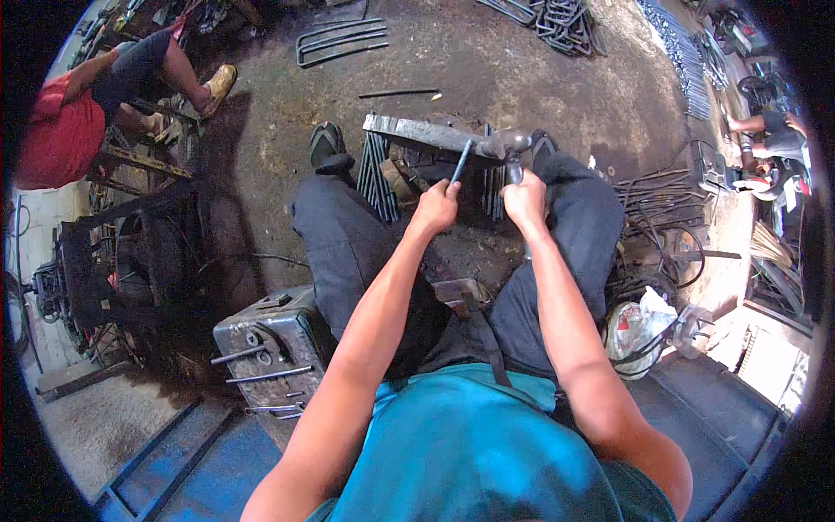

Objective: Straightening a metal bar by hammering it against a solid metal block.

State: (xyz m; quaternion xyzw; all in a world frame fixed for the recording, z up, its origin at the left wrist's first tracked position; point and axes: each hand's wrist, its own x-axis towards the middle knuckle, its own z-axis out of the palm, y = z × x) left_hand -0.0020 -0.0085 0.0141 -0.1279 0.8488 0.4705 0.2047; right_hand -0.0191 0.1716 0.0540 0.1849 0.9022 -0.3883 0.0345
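Note:
My left hand (437, 205) is closed around a thin metal rod (464, 159), which sticks up and slants to the right. Its upper end reaches the front edge of a long steel bar (413, 129) lying crosswise between my feet, like an anvil. A hammer (515, 167) is in my right hand (525, 200), its head over the right end of that bar. The narrow view between head and bar does not show whether they touch. Straight metal rods (376, 181) lie bundled below the bar's left part, and more rods (493, 193) lie beside my right hand.
Bent rods (342, 42) and a single dark rod (398, 93) lie on the floor ahead. A metal box (274, 344) stands by my left leg. A plastic bag (639, 331) and scrap rods (657, 198) lie at right. Another person (61, 143) sits at far left; one more is far right.

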